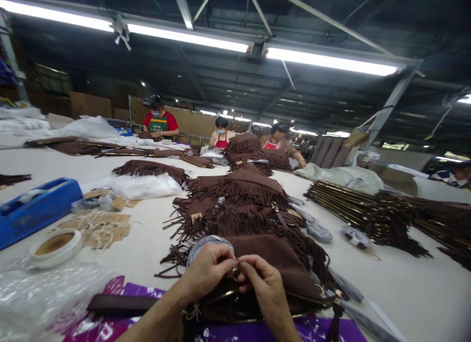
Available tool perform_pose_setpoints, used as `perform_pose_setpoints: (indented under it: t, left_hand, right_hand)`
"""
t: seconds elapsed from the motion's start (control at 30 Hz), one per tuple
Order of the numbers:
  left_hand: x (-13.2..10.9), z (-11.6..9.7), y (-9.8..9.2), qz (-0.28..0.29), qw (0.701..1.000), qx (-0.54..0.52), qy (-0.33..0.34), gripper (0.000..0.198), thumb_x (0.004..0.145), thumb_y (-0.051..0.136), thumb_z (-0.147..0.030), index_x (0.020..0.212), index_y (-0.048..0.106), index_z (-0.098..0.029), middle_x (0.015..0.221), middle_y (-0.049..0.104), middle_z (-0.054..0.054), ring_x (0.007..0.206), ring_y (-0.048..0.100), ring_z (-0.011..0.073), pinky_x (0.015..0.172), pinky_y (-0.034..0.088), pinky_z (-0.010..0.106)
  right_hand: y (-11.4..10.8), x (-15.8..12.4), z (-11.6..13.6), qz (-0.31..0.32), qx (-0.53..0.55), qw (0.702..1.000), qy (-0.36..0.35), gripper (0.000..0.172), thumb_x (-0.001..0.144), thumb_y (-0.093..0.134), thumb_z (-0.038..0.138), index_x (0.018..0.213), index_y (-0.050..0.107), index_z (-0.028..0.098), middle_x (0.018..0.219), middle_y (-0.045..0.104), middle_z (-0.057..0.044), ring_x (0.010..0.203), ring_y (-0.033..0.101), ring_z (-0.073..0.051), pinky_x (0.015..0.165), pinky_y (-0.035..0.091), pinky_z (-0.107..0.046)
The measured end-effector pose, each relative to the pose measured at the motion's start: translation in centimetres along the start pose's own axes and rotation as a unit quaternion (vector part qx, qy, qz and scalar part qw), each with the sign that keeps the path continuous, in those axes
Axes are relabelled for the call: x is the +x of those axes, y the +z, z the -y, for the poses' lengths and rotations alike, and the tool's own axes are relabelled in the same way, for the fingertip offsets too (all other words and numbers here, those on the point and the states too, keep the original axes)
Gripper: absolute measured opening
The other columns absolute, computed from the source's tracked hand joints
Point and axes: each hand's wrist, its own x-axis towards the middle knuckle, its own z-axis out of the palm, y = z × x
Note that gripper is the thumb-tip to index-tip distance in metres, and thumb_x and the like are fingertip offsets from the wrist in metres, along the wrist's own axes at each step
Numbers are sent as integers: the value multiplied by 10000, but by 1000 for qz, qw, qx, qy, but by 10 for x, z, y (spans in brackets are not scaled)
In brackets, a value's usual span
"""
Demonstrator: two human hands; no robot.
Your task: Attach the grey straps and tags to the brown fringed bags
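My left hand (208, 271) and my right hand (265, 283) meet over a brown suede fringed bag (283, 263) lying at the table's near edge. Both hands are closed in a pinch on a small metal ring or clasp (236, 272) at the bag's top. The bag's gold zipper edge (228, 295) runs under my fingers. A brown strap (121, 302) stretches to the left below my left forearm. Behind the bag lies a pile of more brown fringed bags (239, 199).
A blue tape dispenser (35, 209), a roll of tape (55, 245), paper tags with string (99, 226) and clear plastic (40, 293) lie at left. Stacked brown bags with gold trim (371, 212) fill the right. Three people work at the table's far end (221, 133).
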Motion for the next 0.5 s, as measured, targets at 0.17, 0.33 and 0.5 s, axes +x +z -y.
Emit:
perform_pose_setpoints:
  t: [0.17,0.33,0.5]
  left_hand:
    - [1,0,1,-2,999,44,-3,135,759,505,-207,640,560,-174,614,545,-17,622,490,132,598,359,226]
    - [0,1,3,-4,998,55,0,131,758,496,-205,640,547,-178,608,531,-20,616,482,133,586,341,228]
    - [-1,0,3,-8,997,74,4,131,759,495,-200,637,538,-179,608,516,-23,615,468,131,582,328,227]
  right_hand:
    - [-1,0,-4,-3,-15,1000,-3,451,697,754,594,784,721,152,555,627,10,448,576,-109,442,487,-195]
    - [1,0,-3,1,-21,1000,4,471,683,755,613,784,725,154,554,619,11,462,558,-101,453,493,-192]
    - [1,1,-4,-6,-25,1000,6,485,676,752,626,778,715,153,548,614,10,459,561,-111,452,488,-203]
